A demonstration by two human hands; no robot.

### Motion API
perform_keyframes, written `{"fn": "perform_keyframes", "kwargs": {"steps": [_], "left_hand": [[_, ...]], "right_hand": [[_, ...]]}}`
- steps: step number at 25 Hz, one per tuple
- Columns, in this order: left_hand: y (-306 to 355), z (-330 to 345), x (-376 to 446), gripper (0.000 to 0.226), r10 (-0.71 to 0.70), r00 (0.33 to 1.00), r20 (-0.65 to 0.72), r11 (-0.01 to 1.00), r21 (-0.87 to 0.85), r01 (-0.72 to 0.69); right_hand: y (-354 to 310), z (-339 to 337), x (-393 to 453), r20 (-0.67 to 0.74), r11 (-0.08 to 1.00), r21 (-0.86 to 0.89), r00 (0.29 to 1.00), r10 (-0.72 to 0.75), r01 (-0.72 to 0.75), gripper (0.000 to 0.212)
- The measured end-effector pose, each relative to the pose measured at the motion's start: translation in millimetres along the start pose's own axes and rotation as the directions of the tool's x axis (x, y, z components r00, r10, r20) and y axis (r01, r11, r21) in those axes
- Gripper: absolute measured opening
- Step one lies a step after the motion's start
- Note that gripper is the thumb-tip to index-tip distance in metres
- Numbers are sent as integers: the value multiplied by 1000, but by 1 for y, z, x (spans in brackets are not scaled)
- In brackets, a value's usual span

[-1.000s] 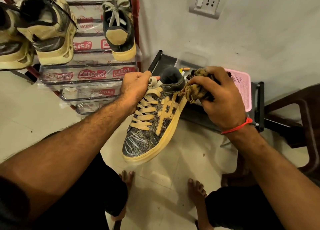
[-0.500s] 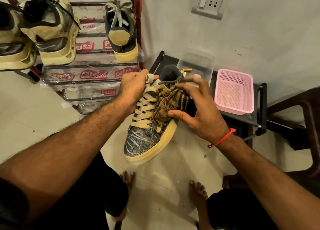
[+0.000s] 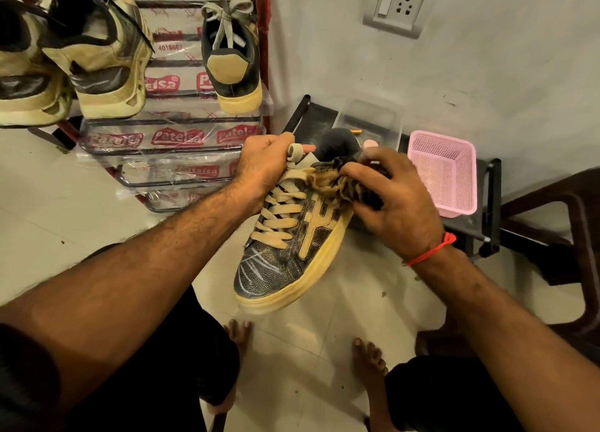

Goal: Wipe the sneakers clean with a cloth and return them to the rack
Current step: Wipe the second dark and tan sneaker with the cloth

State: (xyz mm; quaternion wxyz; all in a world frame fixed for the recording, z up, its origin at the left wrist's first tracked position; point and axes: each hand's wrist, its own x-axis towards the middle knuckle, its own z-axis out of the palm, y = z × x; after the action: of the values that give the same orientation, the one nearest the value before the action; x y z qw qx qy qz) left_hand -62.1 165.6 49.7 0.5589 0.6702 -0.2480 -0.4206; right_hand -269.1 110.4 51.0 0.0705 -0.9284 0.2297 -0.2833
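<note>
A dark sneaker (image 3: 285, 262) with a yellowed sole and tan laces hangs in the air over the floor, toe pointing toward me. My left hand (image 3: 263, 168) grips it at the tongue and upper laces. My right hand (image 3: 396, 197) holds a bunched, dark striped cloth (image 3: 337, 184) against the sneaker's right side near the collar. The matching sneaker (image 3: 232, 58) stands heel-out on the red shoe rack (image 3: 263, 42) at the upper left.
Two more worn sneakers (image 3: 97, 51) sit on the rack's left part. A low black stand (image 3: 490, 210) by the wall carries a pink basket (image 3: 444, 171) and a clear box (image 3: 370, 119). A dark chair (image 3: 568, 236) is at the right. My bare feet (image 3: 367, 353) rest on the tiled floor.
My right hand brought the cloth down from beside the heel onto the sneaker's side, then slid it up toward the collar, bunching it. The left hand kept its hold.
</note>
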Motion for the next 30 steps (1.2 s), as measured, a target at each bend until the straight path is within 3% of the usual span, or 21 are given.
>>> {"fn": "perform_keyframes", "kwargs": {"steps": [2, 3, 5, 7, 8, 10, 12, 14, 17, 19, 21, 24, 27, 30], "left_hand": [[-3, -6, 4, 46, -25, 999, -37, 1000, 3, 26], [-3, -8, 4, 38, -41, 997, -72, 999, 14, 42], [-3, -15, 0, 30, -53, 994, -94, 998, 21, 55], [0, -15, -3, 35, -55, 997, -59, 998, 11, 56], [1, -13, -2, 39, -69, 997, -29, 998, -1, 69], [1, -8, 1, 32, -93, 996, 9, 995, -19, 93], [-3, -9, 7, 25, -92, 995, -28, 996, 7, 92], [-8, -12, 9, 27, -82, 994, -68, 996, 41, 85], [-4, -11, 2, 31, -64, 996, -66, 996, 50, 68], [-2, -10, 3, 39, -64, 997, -52, 998, 15, 65], [-2, -11, 6, 37, -65, 995, -70, 998, -11, 65], [0, -12, 7, 26, -68, 994, -91, 998, 5, 69], [-4, -14, 9, 28, -59, 995, -86, 996, 65, 65], [-6, -10, 3, 24, -69, 995, -77, 993, 95, 76]], "right_hand": [[-4, 0, -1, -12, 998, 45, 999, 35, -34, 39], [-18, 2, -4, 28, 993, 116, 999, -21, 17, 36], [-57, 10, -17, 155, 940, 267, 953, -261, 214, 29], [-67, 10, -21, 219, 894, 285, 884, -412, 346, 27], [-55, 8, -15, 196, 914, 235, 905, -378, 331, 29], [-15, -3, 2, 96, 986, 99, 985, -144, 135, 34], [5, -11, 7, 53, 998, 60, 999, -4, 1, 37], [-21, -4, -4, 101, 986, 130, 988, -114, 101, 32], [-57, 6, -19, 220, 914, 226, 896, -386, 338, 27], [-26, 6, -8, 170, 963, 123, 951, -257, 238, 30], [15, 0, -1, 93, 999, 28, 996, 17, -19, 36], [35, -9, -4, 22, 958, 84, 961, 275, -275, 39], [16, -14, 1, -107, 931, 208, 939, 328, -301, 35], [-18, -9, 2, -64, 926, 283, 958, 280, -251, 39]]}}
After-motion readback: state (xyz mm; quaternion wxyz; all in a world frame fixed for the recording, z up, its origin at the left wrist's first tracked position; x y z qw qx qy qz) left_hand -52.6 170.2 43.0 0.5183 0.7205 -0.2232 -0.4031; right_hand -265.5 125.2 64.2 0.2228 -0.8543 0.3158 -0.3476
